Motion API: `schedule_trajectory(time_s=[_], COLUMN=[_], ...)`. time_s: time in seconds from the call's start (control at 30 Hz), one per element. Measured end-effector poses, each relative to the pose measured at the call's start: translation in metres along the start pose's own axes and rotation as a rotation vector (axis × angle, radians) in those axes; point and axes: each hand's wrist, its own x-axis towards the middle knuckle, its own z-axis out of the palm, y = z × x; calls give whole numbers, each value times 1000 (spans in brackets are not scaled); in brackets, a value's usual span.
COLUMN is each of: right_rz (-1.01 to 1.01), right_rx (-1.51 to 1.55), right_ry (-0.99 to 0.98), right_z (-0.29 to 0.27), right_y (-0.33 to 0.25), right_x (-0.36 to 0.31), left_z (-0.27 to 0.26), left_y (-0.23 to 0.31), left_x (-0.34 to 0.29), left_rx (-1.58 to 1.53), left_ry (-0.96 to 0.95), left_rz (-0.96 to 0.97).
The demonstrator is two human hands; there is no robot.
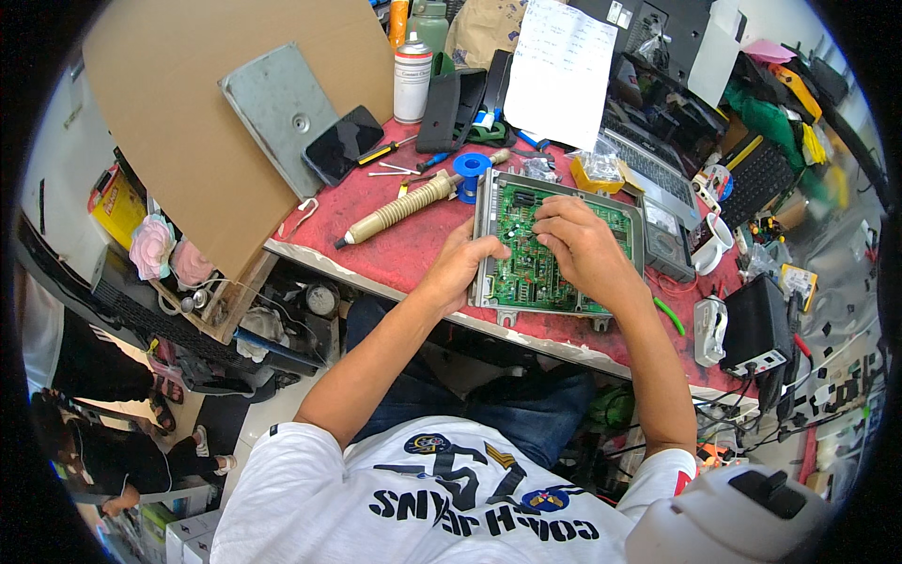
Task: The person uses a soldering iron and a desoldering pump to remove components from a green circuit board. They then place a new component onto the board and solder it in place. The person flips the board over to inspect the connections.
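Observation:
A green circuit board (536, 285) sits in an open grey metal housing (482, 209) by the near edge of the red-topped bench. At the housing's left side, my left hand (460, 265) grips the rim, its thumb lying over the board's edge. My right hand (581, 246) is over the middle of the board with the fingertips bent together close to the components. Whatever those fingers may hold is too small or hidden to make out. Just beyond the housing's left corner stands a blue spool (472, 171), beside a beige soldering tool (404, 209) with a ribbed grip.
Behind lie a dark phone (343, 146), a grey metal cover (282, 113), a spray can (412, 80) and a written sheet (561, 70). To the right are a laptop (648, 160), a white mug (712, 246) and a black box (754, 324). Other people are at lower left.

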Motion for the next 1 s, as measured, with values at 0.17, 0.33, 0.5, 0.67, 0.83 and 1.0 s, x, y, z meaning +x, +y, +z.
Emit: schedule_trajectory(time_s=[0.17,0.33,0.5,0.67,0.83,1.0], right_rz=[4,41,40,33,36,46], right_rx=[26,19,3,-35,-43,-63], right_ry=[-10,-24,-36,-33,-51,-60], right_z=[3,5,6,6,8,9], right_y=[-1,-2,-4,-7,-6,-7], right_x=[0,-2,-1,-1,-1,-1], left_z=[-1,1,1,-1,2,-2], left_y=[0,2,2,0,2,-1], left_x=[-1,-2,-2,-1,-3,0], left_rx=[2,13,7,16,0,5], left_ry=[5,9,11,9,5,5], left_rz=[-2,-8,0,7,3,1])
